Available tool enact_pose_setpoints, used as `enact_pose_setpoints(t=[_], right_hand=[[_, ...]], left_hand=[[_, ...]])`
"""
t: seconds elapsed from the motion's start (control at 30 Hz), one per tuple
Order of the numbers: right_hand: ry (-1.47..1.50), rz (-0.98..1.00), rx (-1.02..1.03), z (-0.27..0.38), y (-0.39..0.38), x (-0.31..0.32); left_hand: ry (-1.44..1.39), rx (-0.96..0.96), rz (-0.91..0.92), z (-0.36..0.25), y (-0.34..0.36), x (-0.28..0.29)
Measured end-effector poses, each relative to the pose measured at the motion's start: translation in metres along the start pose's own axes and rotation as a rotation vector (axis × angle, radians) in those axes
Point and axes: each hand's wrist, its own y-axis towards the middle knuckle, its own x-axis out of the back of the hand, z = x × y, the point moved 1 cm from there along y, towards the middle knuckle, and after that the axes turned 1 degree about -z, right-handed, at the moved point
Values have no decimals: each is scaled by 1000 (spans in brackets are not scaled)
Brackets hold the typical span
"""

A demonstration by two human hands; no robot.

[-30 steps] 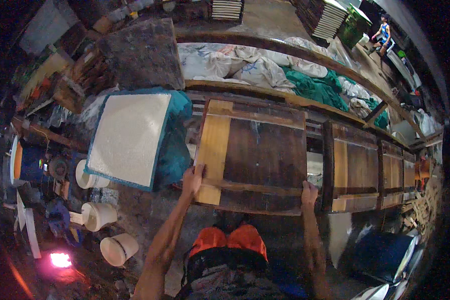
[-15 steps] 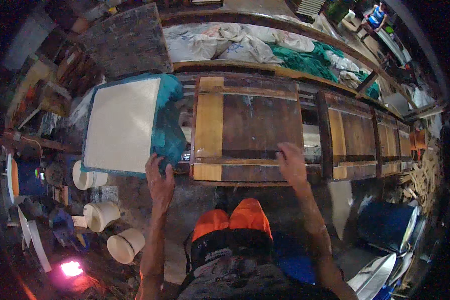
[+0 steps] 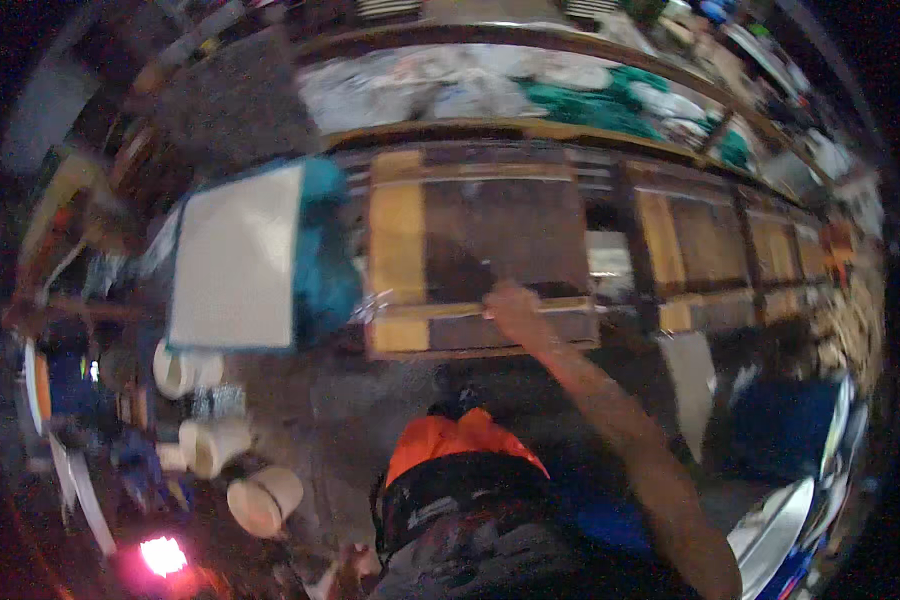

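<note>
My right hand point(image 3: 515, 310) is over the near part of a dark wooden panel point(image 3: 505, 230); the picture is smeared, so its fingers and any touch do not show clearly. Yellowish strips point(image 3: 398, 235) run along the panel's left side and near edge. Down by my left hip, at the lower edge, my left hand point(image 3: 355, 565) shows only in part and blurred. To the panel's left lies a white rectangular sheet point(image 3: 235, 250) with a teal border, and teal cloth point(image 3: 327, 255) bunches along its right side.
More framed wooden panels point(image 3: 705, 250) continue in a row to the right. White and green sacks point(image 3: 420, 95) lie behind a wooden rail point(image 3: 450, 130). Pale buckets point(image 3: 265, 500) stand on the floor at left, near a bright pink light point(image 3: 163, 556). A blue container point(image 3: 785, 430) is at right.
My left hand has drawn back from beside the teal cloth to my left hip. My right hand has moved left across the panel. The whole view has shifted slightly and blurred.
</note>
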Motion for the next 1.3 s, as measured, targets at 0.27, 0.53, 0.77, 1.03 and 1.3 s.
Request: enact_pose_setpoints(t=[0.27,0.53,0.77,1.03,1.3], right_hand=[[74,-22,142,-13,-1,-6],[396,-268,68,68,-15,32],[928,-97,153,208,101,-6],[676,195,-472,257,288,-159],[645,-8,-23,137,305,-232]], left_hand=[[-77,-131,40,-71,42,14],[-750,-674,284,-135,96,70],[-117,-289,60,-214,79,130],[-18,-594,-128,-224,152,267],[192,-733,-142,-308,220,398]])
